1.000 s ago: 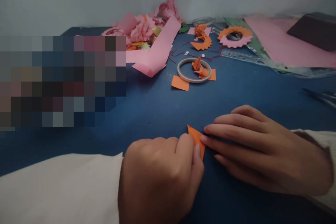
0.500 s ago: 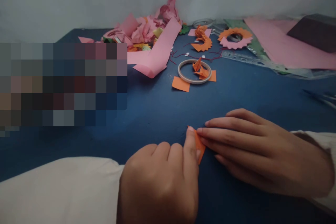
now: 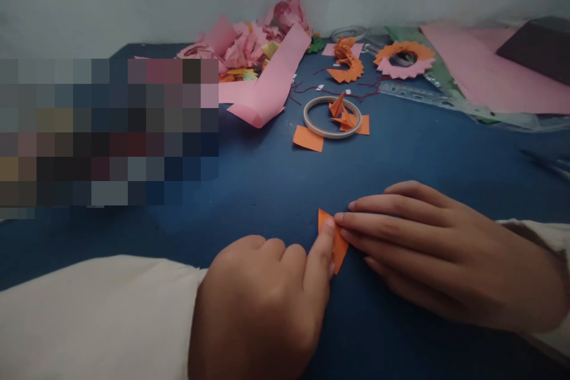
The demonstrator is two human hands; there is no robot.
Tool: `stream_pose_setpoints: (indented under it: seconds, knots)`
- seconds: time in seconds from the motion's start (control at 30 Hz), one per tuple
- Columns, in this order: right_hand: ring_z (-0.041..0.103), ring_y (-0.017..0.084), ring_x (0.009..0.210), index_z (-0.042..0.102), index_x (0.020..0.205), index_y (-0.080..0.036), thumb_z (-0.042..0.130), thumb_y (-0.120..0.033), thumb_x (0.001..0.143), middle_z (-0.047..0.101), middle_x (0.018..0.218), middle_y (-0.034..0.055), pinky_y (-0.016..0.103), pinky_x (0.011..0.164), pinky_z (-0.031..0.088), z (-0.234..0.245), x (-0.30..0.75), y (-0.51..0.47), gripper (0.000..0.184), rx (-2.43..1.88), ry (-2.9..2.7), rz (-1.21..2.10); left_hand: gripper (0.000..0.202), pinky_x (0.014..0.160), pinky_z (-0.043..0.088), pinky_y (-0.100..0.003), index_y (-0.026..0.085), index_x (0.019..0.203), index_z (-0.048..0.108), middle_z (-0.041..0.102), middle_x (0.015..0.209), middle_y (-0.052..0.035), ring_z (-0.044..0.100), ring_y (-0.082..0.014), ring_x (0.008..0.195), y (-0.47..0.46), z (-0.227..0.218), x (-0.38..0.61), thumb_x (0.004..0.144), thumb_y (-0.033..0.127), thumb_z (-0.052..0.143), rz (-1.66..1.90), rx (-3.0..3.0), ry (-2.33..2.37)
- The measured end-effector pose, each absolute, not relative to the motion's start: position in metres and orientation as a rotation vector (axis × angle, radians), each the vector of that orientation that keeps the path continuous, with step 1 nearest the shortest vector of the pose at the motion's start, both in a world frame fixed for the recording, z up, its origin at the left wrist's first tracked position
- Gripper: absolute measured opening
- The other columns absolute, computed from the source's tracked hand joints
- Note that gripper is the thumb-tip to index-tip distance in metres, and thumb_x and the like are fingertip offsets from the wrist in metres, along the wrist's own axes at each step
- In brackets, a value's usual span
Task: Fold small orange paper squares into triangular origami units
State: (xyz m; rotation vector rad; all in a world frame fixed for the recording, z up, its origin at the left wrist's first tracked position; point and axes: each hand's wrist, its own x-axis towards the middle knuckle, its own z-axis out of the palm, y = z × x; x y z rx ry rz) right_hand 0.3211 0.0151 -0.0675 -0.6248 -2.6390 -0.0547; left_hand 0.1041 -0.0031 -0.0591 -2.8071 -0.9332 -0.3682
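Observation:
A small folded orange paper piece lies on the blue table near the front. My left hand is curled into a loose fist, its index finger pressing on the paper's left side. My right hand lies flat with fingers stretched out and close together, the fingertips holding the paper's right edge down. Most of the paper is hidden under both hands.
A tape ring with folded orange pieces sits mid-table, an orange square beside it. Behind are a pink paper strip, crumpled pink scraps, an orange-pink paper wreath, a clear ruler, pink sheets and a dark box.
My left index finger has slid along the orange paper's fold, first up to its top corner, then slightly back. The right hand has stayed pressed in place.

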Motion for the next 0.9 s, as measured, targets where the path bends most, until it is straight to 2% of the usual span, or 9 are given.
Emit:
stream_pose_setpoints:
  seconds: [0.13, 0.23, 0.33, 0.4, 0.43, 0.57, 0.7, 0.83, 0.9]
  knots:
    - [0.060, 0.018, 0.097, 0.062, 0.095, -0.012, 0.045, -0.014, 0.090, 0.067, 0.106, 0.0070, 0.037, 0.079, 0.046, -0.068, 0.322, 0.015, 0.019, -0.622, -2.647, -0.058, 0.032, 0.032, 0.039, -0.030, 0.000, 0.112, 0.060, 0.055, 0.050, 0.0004, 0.052, -0.0157, 0.039, -0.001, -0.059, 0.102, 0.087, 0.015, 0.045, -0.356, -2.884, -0.885]
    - [0.058, 0.019, 0.100, 0.061, 0.099, -0.012, 0.046, -0.015, 0.090, 0.066, 0.108, 0.0059, 0.039, 0.085, 0.042, -0.070, 0.323, 0.013, 0.018, -0.633, -2.643, -0.060, 0.029, 0.035, 0.044, -0.031, 0.008, 0.108, 0.064, 0.057, 0.053, 0.0002, 0.054, -0.0169, 0.044, 0.000, -0.057, 0.098, 0.085, 0.012, 0.046, -0.422, -2.907, -0.924]
    - [0.056, 0.018, 0.104, 0.061, 0.098, -0.014, 0.046, -0.017, 0.091, 0.066, 0.109, 0.0031, 0.041, 0.092, 0.037, -0.072, 0.324, 0.012, 0.017, -0.630, -2.648, -0.057, 0.029, 0.057, 0.057, -0.037, 0.014, 0.106, 0.066, 0.069, 0.084, -0.0074, 0.065, -0.0219, 0.072, 0.001, -0.054, 0.095, 0.086, 0.012, 0.045, -0.498, -2.908, -1.017]
    - [0.055, 0.017, 0.104, 0.061, 0.099, -0.014, 0.046, -0.015, 0.090, 0.066, 0.108, 0.0021, 0.040, 0.092, 0.036, -0.072, 0.324, 0.012, 0.018, -0.636, -2.645, -0.061, 0.030, 0.076, 0.057, -0.040, 0.016, 0.107, 0.066, 0.066, 0.110, -0.0081, 0.063, -0.0243, 0.098, 0.002, -0.052, 0.095, 0.088, 0.015, 0.042, -0.510, -2.946, -1.026]
    - [0.055, 0.017, 0.104, 0.061, 0.100, -0.013, 0.046, -0.016, 0.091, 0.066, 0.109, 0.0028, 0.039, 0.092, 0.036, -0.073, 0.324, 0.012, 0.018, -0.632, -2.650, -0.067, 0.031, 0.081, 0.056, -0.039, 0.015, 0.110, 0.064, 0.064, 0.116, -0.0063, 0.060, -0.0234, 0.105, 0.002, -0.052, 0.094, 0.090, 0.016, 0.040, -0.511, -2.971, -0.993]
    - [0.055, 0.017, 0.104, 0.060, 0.106, -0.010, 0.047, -0.017, 0.090, 0.065, 0.111, 0.0055, 0.038, 0.091, 0.039, -0.074, 0.324, 0.011, 0.022, -0.643, -2.648, -0.087, 0.033, 0.090, 0.054, -0.034, 0.010, 0.114, 0.060, 0.058, 0.124, -0.0037, 0.056, -0.0197, 0.114, 0.006, -0.051, 0.089, 0.092, 0.015, 0.036, -0.478, -2.985, -0.901]
    - [0.053, 0.017, 0.107, 0.058, 0.109, -0.011, 0.047, -0.016, 0.090, 0.064, 0.113, 0.0059, 0.039, 0.093, 0.038, -0.074, 0.325, 0.009, 0.023, -0.654, -2.660, -0.078, 0.033, 0.091, 0.053, -0.037, 0.011, 0.112, 0.061, 0.057, 0.125, -0.0058, 0.054, -0.0213, 0.116, 0.012, -0.053, 0.084, 0.092, 0.013, 0.035, -0.393, -3.065, -0.767]
    - [0.053, 0.017, 0.106, 0.058, 0.109, -0.011, 0.047, -0.016, 0.090, 0.064, 0.114, 0.0047, 0.039, 0.093, 0.038, -0.075, 0.326, 0.008, 0.023, -0.655, -2.687, -0.062, 0.039, 0.095, 0.050, -0.037, 0.013, 0.114, 0.059, 0.055, 0.126, -0.0044, 0.052, -0.0189, 0.118, 0.017, -0.055, 0.081, 0.094, 0.013, 0.025, -0.485, -3.041, -0.803]
    - [0.054, 0.018, 0.106, 0.059, 0.108, -0.012, 0.046, -0.015, 0.090, 0.063, 0.114, 0.0048, 0.039, 0.092, 0.039, -0.075, 0.326, 0.008, 0.022, -0.659, -2.678, -0.062, 0.034, 0.098, 0.047, -0.034, 0.013, 0.117, 0.058, 0.053, 0.129, -0.0046, 0.050, -0.0187, 0.120, 0.019, -0.055, 0.079, 0.093, 0.015, 0.033, -0.331, -3.132, -0.640]
